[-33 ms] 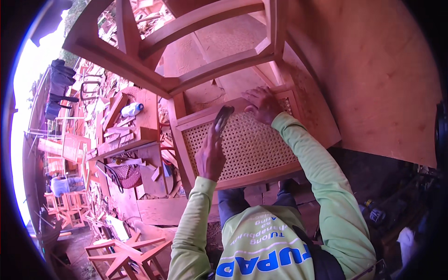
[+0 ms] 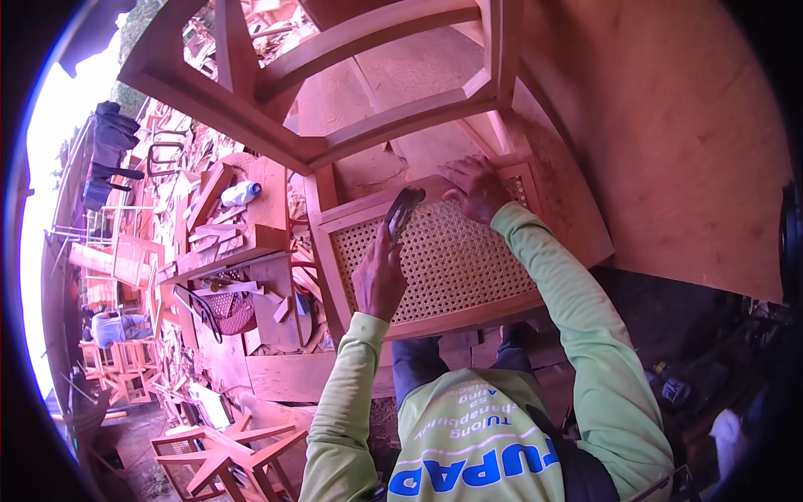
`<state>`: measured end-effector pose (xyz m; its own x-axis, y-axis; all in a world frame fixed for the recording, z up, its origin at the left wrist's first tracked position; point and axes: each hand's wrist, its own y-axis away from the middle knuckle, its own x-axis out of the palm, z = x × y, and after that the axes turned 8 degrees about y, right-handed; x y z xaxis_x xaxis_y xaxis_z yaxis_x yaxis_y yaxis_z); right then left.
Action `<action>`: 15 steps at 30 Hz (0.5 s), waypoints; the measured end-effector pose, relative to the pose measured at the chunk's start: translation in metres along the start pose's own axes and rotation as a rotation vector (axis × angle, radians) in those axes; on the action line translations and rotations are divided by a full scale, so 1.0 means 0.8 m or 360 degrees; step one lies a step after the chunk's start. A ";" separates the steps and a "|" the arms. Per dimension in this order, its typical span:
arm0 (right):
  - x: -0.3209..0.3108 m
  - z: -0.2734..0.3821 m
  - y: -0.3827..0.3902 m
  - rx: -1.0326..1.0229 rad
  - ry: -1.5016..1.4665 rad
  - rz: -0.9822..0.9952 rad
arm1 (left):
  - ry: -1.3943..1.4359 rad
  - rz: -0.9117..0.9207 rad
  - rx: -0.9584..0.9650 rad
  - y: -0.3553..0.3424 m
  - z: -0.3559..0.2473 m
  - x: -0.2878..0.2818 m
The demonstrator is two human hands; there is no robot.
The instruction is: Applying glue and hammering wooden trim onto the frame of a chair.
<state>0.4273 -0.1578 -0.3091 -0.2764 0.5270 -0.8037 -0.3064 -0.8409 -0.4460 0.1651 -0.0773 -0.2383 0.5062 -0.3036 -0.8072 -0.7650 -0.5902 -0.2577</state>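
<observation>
A woven cane panel (image 2: 468, 259) set in a wooden chair frame (image 2: 401, 112) lies in front of me. Above its left half, my left hand (image 2: 381, 280) grips a dark hand tool with a shiny part (image 2: 405, 209); its exact kind is not clear. The tool's dark upper end is near the panel's far wooden rail (image 2: 368, 207). My right hand (image 2: 478, 191) rests with fingers stretched out over that rail and the far right part of the cane. I see nothing in it.
A tall plywood sheet (image 2: 661, 142) stands on the right. To the left, a wooden bench (image 2: 272, 209) bears offcuts and a white-and-blue bottle (image 2: 240, 194). Wooden stool frames (image 2: 226, 458) stand lower left. Farther off, a person in blue (image 2: 109, 330) is near more wooden frames.
The view has shifted very slightly. My left hand's tool shows a little more of its shiny part; both hands stay over the same area of the panel.
</observation>
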 end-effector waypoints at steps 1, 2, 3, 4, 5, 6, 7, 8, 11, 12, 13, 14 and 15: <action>0.002 -0.004 0.001 -0.0004 0.0001 -0.0004 | -0.0001 -0.0005 0.0003 -0.002 0.000 -0.001; 0.006 -0.007 0.003 -0.0020 0.0012 -0.0022 | 0.0071 -0.0113 0.0072 -0.002 -0.001 -0.003; 0.008 -0.010 0.005 -0.0036 0.0021 -0.0039 | 0.0143 -0.0222 0.0141 -0.001 -0.001 -0.005; 0.007 -0.006 0.003 -0.0054 0.0006 -0.0037 | 0.0018 -0.0280 0.0091 0.020 0.001 -0.011; 0.003 -0.003 0.001 -0.0047 0.0015 -0.0025 | 0.0002 -0.0281 0.0062 0.023 0.012 -0.008; 0.002 0.000 -0.001 -0.0043 0.0024 -0.0012 | -0.0013 -0.0284 0.0032 0.023 0.022 -0.005; 0.000 -0.002 0.003 -0.0059 0.0017 -0.0006 | 0.0076 -0.0073 -0.0106 0.010 0.014 -0.011; 0.001 -0.006 0.003 -0.0033 0.0015 0.0010 | 0.0068 -0.0087 -0.0110 0.004 0.009 -0.019; 0.008 -0.008 0.003 -0.0054 0.0059 0.0005 | 0.0197 -0.0182 -0.0111 0.006 0.012 -0.032; 0.011 -0.007 0.003 -0.0088 0.0104 -0.0015 | 0.0144 -0.0257 -0.0105 0.016 0.013 -0.041; 0.004 -0.001 0.004 -0.0107 0.0101 -0.0008 | 0.0091 -0.0330 -0.0110 0.027 0.009 -0.052; -0.007 0.008 -0.002 -0.0061 0.0098 0.0114 | 0.0082 -0.0339 -0.0281 0.034 0.002 -0.065; -0.010 0.015 -0.009 -0.0017 0.0095 0.0237 | 0.0074 -0.0424 -0.0269 0.044 0.006 -0.071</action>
<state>0.4207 -0.1545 -0.2944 -0.2631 0.3882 -0.8832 -0.2560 -0.9107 -0.3241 0.1081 -0.0774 -0.2041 0.7005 -0.1533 -0.6970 -0.5282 -0.7681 -0.3619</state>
